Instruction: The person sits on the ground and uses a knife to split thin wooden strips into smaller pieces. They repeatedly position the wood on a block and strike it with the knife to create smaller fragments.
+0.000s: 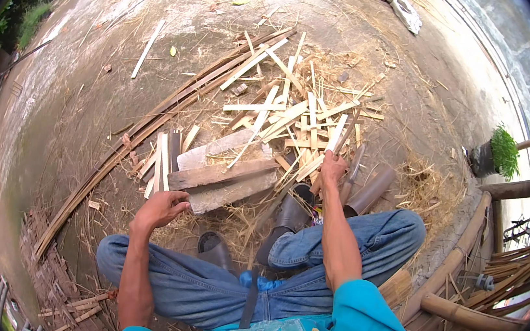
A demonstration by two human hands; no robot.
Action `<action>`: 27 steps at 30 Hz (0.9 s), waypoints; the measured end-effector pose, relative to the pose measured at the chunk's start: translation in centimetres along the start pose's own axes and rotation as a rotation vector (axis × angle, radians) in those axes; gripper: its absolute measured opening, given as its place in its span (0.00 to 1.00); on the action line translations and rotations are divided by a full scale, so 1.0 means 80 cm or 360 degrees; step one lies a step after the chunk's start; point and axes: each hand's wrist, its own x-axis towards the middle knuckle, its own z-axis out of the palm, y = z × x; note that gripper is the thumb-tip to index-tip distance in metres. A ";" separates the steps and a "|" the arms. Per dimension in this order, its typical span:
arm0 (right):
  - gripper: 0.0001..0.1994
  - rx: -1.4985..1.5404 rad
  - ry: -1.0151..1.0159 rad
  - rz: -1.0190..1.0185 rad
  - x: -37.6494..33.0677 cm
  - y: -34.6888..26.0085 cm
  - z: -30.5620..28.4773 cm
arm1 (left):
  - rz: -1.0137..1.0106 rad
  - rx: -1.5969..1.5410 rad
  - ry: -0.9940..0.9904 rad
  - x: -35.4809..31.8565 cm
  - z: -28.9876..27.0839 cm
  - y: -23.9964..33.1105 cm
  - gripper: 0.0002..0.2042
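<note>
Bamboo strip (336, 134) pinched in right grip (332, 170); many cut slats (283, 118) beyond; left grip (160, 209) spread, empty, by plank (221, 175).

long bamboo strips (152, 126) are lying curved across the concrete floor (91, 80) ahead of me, a potted green plant (500, 153) is sitting off to my right, bundled bamboo slats (515, 266) are leaning beside a thick bamboo pole (463, 315), and a woven mat (56, 279) is fraying at my left.
</note>
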 end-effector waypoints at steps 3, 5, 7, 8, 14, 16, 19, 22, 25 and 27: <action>0.10 0.0715 -0.0273 -0.0016 -0.051 -0.043 0.023 | -0.0193 -0.0113 0.0285 -0.002 -0.021 0.015 0.20; 0.09 0.0895 -0.0460 -0.0052 -0.094 -0.072 0.038 | -0.0116 -0.0180 0.0497 0.006 -0.023 0.009 0.20; 0.11 0.0909 -0.0739 -0.0033 -0.141 -0.093 0.046 | -0.0025 -0.0418 0.0662 0.012 -0.024 0.005 0.19; 0.12 0.0870 -0.0871 -0.0049 -0.168 -0.101 0.051 | 0.0031 -0.0625 0.0723 0.015 -0.025 0.008 0.18; 0.13 0.0123 -0.1664 -0.0131 -0.319 -0.103 0.054 | -0.0110 -0.1985 0.0810 0.012 -0.039 0.026 0.28; 0.11 -0.0024 -0.1603 -0.0703 -0.347 -0.080 0.064 | -0.0165 -0.2145 0.0865 0.006 -0.041 0.020 0.27; 0.10 -0.0264 -0.1617 -0.0956 -0.368 -0.074 0.061 | -0.0230 -0.1953 0.0955 0.003 -0.038 -0.002 0.20; 0.13 -0.0133 -0.1618 -0.0740 -0.373 -0.082 0.055 | -0.0112 -0.1856 0.1024 0.001 -0.029 -0.002 0.16; 0.17 -0.0454 -0.1542 -0.0503 -0.356 -0.092 0.047 | 0.0079 -0.1936 0.1160 0.010 -0.028 0.004 0.13; 0.21 -0.0603 -0.1462 -0.0517 -0.343 -0.071 0.044 | 0.0187 -0.2003 0.1217 0.013 -0.029 0.009 0.13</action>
